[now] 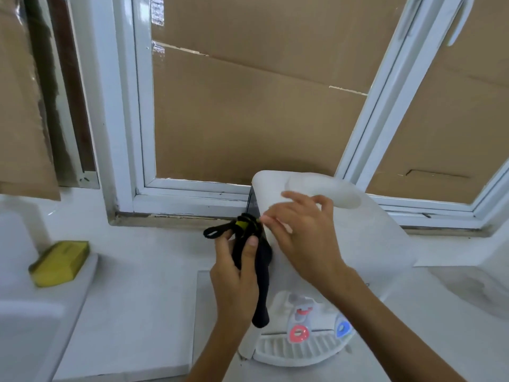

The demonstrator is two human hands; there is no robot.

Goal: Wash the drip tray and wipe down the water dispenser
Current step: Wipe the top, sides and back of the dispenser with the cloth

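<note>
A white water dispenser point(371, 244) stands on the counter below the window. At its front are a red tap point(298, 332) and a blue tap point(343, 329), and the white slotted drip tray point(289, 351) sits in place beneath them. My left hand point(234, 277) grips a bundled black power cord point(263, 271) with a yellow tie beside the dispenser's left side. The plug end hangs down. My right hand point(305, 238) reaches over the dispenser's top, its fingertips pinching the top of the cord bundle.
A yellow sponge point(59, 263) lies on the rim of the white sink point(24, 326) at the left. A white window frame point(190, 194) with brown cardboard point(248, 119) behind the glass stands close behind the dispenser. White counter point(137, 312) lies between sink and dispenser.
</note>
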